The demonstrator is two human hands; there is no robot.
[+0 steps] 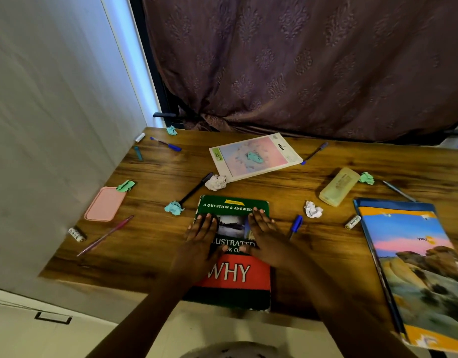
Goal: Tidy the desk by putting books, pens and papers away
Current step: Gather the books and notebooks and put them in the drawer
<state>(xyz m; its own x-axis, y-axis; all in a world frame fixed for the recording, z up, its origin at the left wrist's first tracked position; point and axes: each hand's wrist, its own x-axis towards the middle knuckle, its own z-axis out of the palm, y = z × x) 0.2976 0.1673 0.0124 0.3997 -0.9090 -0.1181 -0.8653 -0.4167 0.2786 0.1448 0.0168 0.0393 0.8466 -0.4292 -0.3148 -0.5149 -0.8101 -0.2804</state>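
Clutter lies all over the wooden bench (pixel 158 174). At its left edge sits a small battery (pixel 77 234), with a pink pen (pixel 105 235) slanting just beside it. A pink lid (pixel 104 204) lies behind them, and a green paper scrap (pixel 125 186) touches the lid's far corner. Further back are a teal cap (pixel 138 153), a white battery (pixel 140 137), a blue pen (pixel 166 144) and a teal paper ball (pixel 172 130) at the far edge. Nearer the middle, a black pen (pixel 195 188) runs between a second teal ball (pixel 174 208) and a white crumpled paper (pixel 215 182).

The green and red book (pixel 238 272) lies flat in the middle, its near end at the bench's front edge. Both hands rest on its cover, palms down, the left hand (pixel 200 236) on the left half and the right hand (pixel 264 231) on the right. The fingers are straight, and neither grip closes round anything.

Behind this lies a pale book (pixel 235 164) with a third teal ball (pixel 254 157) on its cover. Just right of the right hand is a capped blue pen (pixel 295 224), then a white paper ball (pixel 313 209). Further back a slim blue pen (pixel 314 153) touches the pale book's corner. A yellow pencil case (pixel 339 186) has a green paper ball (pixel 366 178) at its far end. A grey pen (pixel 398 190) and a third battery (pixel 352 222) lie near a large landscape book (pixel 414 267) at the right edge.
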